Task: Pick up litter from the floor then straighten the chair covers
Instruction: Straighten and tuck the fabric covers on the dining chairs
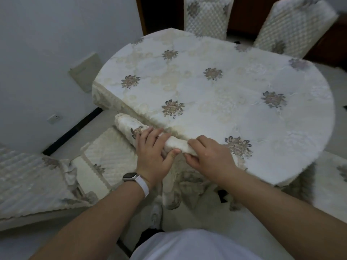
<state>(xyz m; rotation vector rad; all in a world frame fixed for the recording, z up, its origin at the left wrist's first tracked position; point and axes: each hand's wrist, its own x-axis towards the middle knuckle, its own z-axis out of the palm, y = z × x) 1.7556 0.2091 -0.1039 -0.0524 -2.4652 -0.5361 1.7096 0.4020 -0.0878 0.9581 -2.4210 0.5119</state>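
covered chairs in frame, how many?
5: top-centre chair, top-right chair, both beyond the table; near chair, its back cover held by the left hand and right hand; lower-left chair; right-edge chair, cropped. Others may be hidden.

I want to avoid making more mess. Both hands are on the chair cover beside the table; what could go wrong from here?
1. The left hand and right hand grip the chair cover right against the edge of the tablecloth, so a pull might drag the tablecloth askew as well.
2. The watch on the left wrist is close to the textured fabric and could possibly snag it.
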